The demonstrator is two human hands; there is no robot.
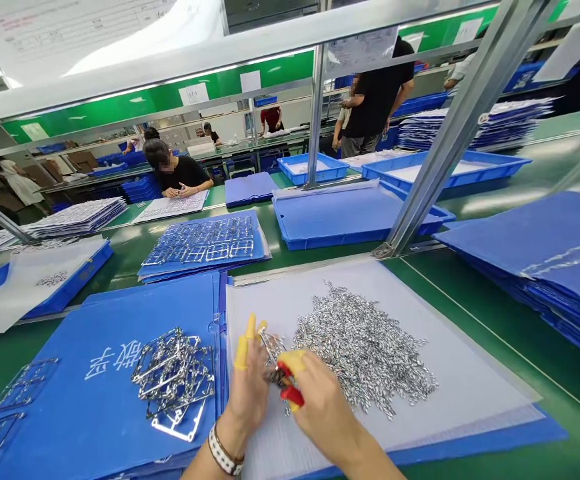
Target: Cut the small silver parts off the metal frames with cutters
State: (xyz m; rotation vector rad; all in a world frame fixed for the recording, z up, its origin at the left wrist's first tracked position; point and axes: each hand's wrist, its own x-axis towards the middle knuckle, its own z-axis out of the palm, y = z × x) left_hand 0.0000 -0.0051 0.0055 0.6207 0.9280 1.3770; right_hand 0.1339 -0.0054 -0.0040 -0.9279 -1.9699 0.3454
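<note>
My left hand (248, 390), with yellow finger cots on its fingertips, pinches a small metal strip of parts (271, 345) above a white sheet (465, 373). My right hand (320, 403) is closed round red-handled cutters (286, 387), whose jaws meet that strip. Just right of my hands a large heap of small shiny metal pieces (365, 350) lies on the white sheet. To the left, a pile of empty metal frames (173, 373) rests on a blue board (70, 413).
A blue board with a full grid of metal parts (205, 241) lies behind. Blue trays (340, 217) and stacked blue boards (545, 253) stand at the back and right. A slanted metal post (440, 153) rises mid-table. Other people sit and stand at benches beyond.
</note>
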